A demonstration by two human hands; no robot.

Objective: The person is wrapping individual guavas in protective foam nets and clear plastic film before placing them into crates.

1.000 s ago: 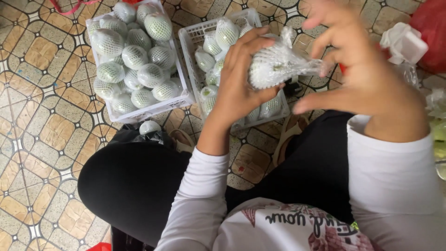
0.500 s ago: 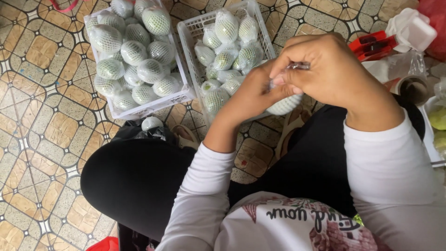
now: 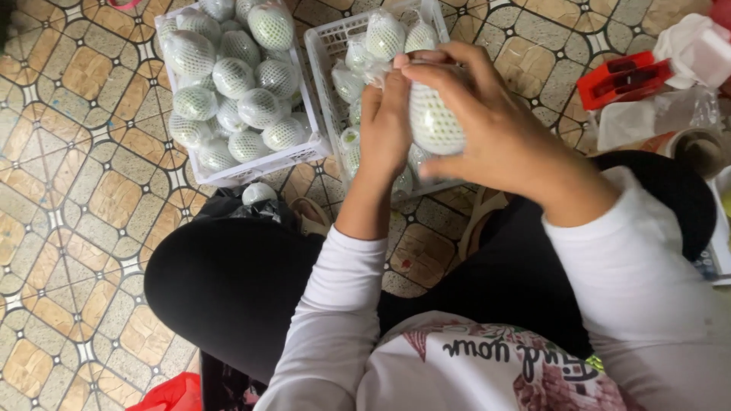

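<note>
Holding net-wrapped fruit (image 3: 434, 118) between my left hand (image 3: 383, 129) and right hand (image 3: 495, 133), fingers of both clamped around it, above right white crate (image 3: 324, 57); full left crate (image 3: 251, 167) beside it on tiled floor (image 3: 68, 190).

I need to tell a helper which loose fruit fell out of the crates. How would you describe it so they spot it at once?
Start at the fuller white crate on the patterned tile floor. Just below its near edge, one net-wrapped fruit rests on black plastic beside the person's knee. It alone sits outside any crate and in neither hand.
</note>
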